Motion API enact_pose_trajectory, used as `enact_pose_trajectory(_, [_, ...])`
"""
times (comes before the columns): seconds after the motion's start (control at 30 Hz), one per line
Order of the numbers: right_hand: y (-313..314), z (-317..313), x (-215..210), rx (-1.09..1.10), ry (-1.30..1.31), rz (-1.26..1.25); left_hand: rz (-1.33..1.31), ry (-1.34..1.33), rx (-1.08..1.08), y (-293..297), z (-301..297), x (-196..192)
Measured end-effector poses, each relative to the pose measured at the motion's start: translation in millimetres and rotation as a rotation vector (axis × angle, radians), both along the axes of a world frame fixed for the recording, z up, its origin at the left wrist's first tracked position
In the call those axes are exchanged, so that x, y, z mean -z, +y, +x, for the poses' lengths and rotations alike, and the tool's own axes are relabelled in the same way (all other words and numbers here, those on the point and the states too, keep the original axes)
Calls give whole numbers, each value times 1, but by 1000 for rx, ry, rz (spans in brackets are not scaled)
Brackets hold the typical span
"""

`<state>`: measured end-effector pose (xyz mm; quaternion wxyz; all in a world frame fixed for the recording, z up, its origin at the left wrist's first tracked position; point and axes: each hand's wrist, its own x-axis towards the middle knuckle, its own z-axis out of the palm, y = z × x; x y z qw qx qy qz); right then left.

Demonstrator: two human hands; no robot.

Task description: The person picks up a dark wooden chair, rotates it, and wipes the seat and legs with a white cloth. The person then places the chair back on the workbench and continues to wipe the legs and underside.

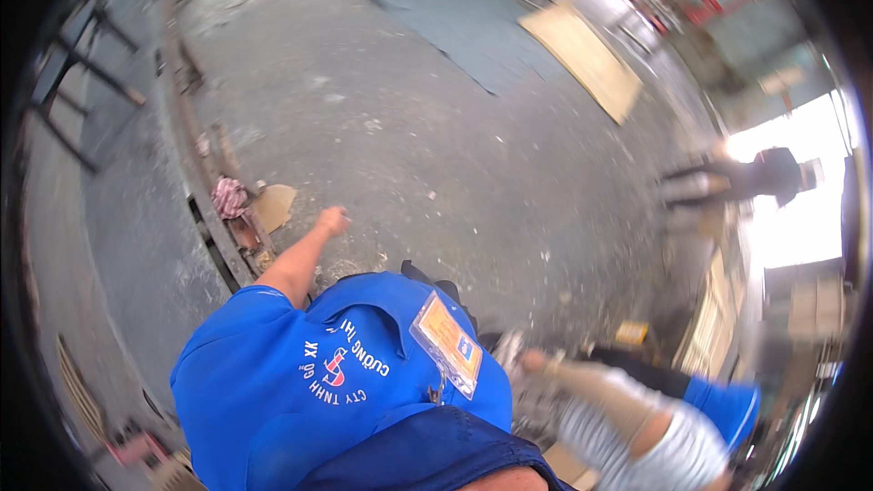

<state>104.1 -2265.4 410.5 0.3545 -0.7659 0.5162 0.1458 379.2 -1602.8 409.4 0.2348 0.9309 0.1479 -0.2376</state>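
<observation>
Grey debris-flecked concrete floor (pixel 400 145); likely between handling steps. Left hand (pixel 336 220) curled, can't tell if empty, nearest flat tan scrap (pixel 275 206). Right hand unseen. Any grip needs a reach down.

Left forearm (pixel 303 261), one: bare, slanting forward and inward ahead of the torso (pixel 273 382). Left hand (pixel 335 220), one: extended low, finger pose too small to tell.
</observation>
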Motion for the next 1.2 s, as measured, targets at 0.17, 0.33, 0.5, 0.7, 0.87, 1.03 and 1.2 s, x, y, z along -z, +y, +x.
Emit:
enact_pose_trajectory(0.17, [56,212,34,-310,69,80,-135,246,186,11,-10,32])
enact_pose_trajectory(0.33, [160,434,70,-764,153,169,-332,268,-371,76,-9,44])
enact_pose_trajectory(0.5, [279,669,66,-1107,155,150,-17,-44,-902,183,19,10])
enact_pose_trajectory(0.7, [503,931,22,-1387,-135,186,-31,-564,-1371,139,44,40])
enact_pose_trajectory(0.87, [740,996,-28,-1341,-262,529,-256,249,-1156,118,49,52])
enact_pose_trajectory(1.03, [869,961,-9,-1747,-112,629,-116,96,-1228,301,111,52])
enact_pose_trajectory(1.2, [866,991,45,-1589,416,505,-24,-281,-1330,536,260,15])
